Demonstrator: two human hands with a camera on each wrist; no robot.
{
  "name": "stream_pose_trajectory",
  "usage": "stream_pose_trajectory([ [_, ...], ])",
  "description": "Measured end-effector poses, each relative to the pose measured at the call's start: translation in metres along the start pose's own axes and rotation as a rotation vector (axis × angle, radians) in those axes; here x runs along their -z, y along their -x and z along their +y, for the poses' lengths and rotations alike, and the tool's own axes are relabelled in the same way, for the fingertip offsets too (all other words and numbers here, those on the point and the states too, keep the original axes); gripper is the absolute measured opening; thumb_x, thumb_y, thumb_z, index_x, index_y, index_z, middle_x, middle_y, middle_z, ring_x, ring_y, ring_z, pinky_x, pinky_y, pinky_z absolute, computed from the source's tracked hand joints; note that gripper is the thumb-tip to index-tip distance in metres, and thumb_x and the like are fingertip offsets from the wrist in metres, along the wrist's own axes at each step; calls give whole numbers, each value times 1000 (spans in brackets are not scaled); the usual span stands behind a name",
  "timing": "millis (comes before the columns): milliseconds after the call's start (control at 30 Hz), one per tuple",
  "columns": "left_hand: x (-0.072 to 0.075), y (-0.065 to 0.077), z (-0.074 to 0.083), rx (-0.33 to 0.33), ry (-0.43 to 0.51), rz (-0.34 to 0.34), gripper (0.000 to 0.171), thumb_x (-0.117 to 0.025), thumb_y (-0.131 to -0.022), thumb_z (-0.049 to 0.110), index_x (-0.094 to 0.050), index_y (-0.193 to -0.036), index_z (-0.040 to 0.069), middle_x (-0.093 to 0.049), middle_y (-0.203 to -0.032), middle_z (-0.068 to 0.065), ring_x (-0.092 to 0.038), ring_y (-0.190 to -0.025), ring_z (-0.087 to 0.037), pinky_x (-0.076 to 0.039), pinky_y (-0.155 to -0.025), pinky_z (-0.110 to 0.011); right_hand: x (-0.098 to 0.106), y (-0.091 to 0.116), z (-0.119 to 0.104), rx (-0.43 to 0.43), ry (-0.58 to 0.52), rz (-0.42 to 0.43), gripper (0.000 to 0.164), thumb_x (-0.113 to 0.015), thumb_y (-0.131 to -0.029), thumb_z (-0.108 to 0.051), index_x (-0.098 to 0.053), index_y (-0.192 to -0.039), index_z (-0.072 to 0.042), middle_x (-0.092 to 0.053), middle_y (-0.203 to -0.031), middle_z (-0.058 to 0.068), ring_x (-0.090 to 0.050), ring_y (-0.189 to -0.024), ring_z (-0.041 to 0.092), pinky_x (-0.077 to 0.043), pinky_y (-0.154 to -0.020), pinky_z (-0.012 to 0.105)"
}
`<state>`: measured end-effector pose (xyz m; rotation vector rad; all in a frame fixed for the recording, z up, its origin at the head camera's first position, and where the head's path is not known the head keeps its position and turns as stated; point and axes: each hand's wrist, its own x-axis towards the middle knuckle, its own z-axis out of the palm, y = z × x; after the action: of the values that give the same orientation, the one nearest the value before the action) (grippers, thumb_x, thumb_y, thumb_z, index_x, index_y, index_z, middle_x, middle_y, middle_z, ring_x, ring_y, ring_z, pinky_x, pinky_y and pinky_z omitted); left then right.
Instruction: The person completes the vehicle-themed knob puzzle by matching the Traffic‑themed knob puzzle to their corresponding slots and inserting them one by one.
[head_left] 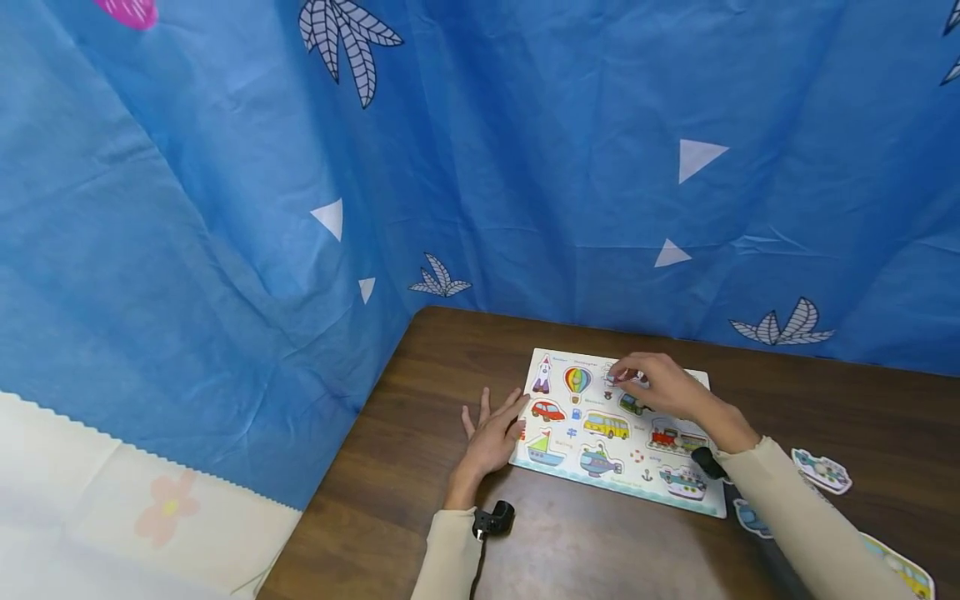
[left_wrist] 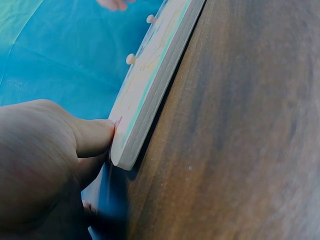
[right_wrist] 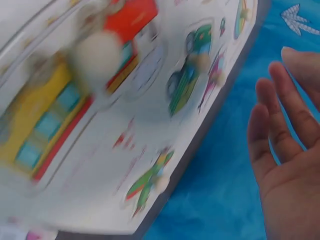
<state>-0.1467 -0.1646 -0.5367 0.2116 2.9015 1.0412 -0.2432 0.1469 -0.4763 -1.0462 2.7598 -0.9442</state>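
On the brown table point(head_left: 390, 450), a picture board point(head_left: 632, 442) is lying flat

At its left side, the left hand point(head_left: 491, 442) is spreading its fingers out, and its thumb is touching the board; over the far side, the right hand point(head_left: 666, 385) is hovering with loose, empty fingers; near them, a pink piece point(right_wrist: 210, 87) is lying on the board; a red car point(head_left: 548, 411) and a yellow bus point(head_left: 607, 425) are sitting there too; little round knobs point(left_wrist: 131, 59) are sticking up; beside the right sleeve point(head_left: 802, 521), loose picture pieces point(head_left: 822, 472) are lying on the table; behind, a blue curtain point(head_left: 510, 167) is hanging.
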Motion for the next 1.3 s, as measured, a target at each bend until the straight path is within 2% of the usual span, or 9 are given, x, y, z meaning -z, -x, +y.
stream_pose_trajectory([
  [300,0,1,-2,3,13,1,47,-50,-105,25,-47,-151,24,-38,-160,1,2,-154,-43,12,-111,-74,19,38,15,17,6,16,21,-72,-90,-5,-74,-110,-9,-73,-105,2,-60,-86,8,-55,-72,33],
  [500,0,0,-3,0,-3,5,46,-50,-105,25,-47,-151,25,-38,-160,2,1,-154,-44,11,-111,-74,25,59,24,46,-1,38,25,-73,-86,0,-74,-109,-10,-73,-104,1,-58,-85,1,-55,-71,28],
  [733,-2,0,-1,-8,6,-6,47,-49,-105,25,-47,-151,24,-38,-160,1,1,-154,-45,11,-110,-75,29,82,37,102,-8,59,25,-76,-84,-1,-74,-107,-12,-71,-101,-2,-56,-83,0,-48,-63,25],
  [1100,-1,0,1,-4,16,1,47,-49,-105,24,-47,-151,24,-38,-160,1,1,-154,-44,11,-110,-75,33,107,49,169,4,27,33,-79,-79,2,-73,-100,-22,-69,-100,-10,-61,-87,3,-49,-67,22],
  [1300,1,-1,0,2,1,-2,47,-49,-105,25,-46,-152,24,-38,-161,2,1,-154,-44,10,-110,-75,33,121,54,140,-8,7,33,-80,-79,0,-73,-97,-27,-67,-98,-14,-59,-88,1,-46,-75,13],
])
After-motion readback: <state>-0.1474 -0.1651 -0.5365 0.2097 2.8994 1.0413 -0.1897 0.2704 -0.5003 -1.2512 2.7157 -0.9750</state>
